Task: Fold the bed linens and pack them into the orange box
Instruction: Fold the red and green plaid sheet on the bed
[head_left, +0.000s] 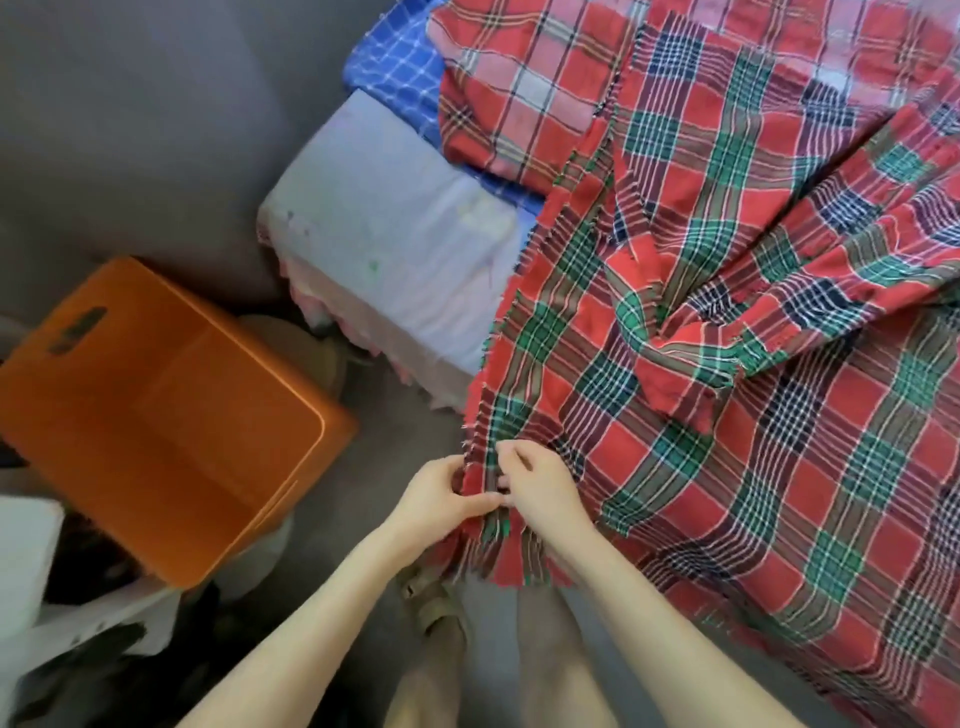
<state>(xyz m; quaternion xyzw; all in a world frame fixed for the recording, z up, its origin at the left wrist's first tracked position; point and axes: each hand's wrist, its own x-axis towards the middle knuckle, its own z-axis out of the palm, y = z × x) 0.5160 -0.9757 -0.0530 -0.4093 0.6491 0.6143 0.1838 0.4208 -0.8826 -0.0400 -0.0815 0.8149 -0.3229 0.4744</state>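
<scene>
**A:** What surrounds the linen?

**B:** The red-and-green plaid sheet lies rumpled across the bed, its frayed edge hanging over the near side. Past it lie a second red plaid cloth with paler squares and a blue checked cloth, on a smooth lavender mattress cover.

**A:** And the box?

**B:** The orange box stands on the grey floor left of the bed, well apart from the sheet. It is glossy plastic with rounded corners and a slot handle, its mouth facing up (a pale round thing behind it is too blurred to name).

**A:** The hands?

**B:** The left hand and right hand are side by side, each with curled fingers pinching the fringed edge, above a sandalled foot.
</scene>
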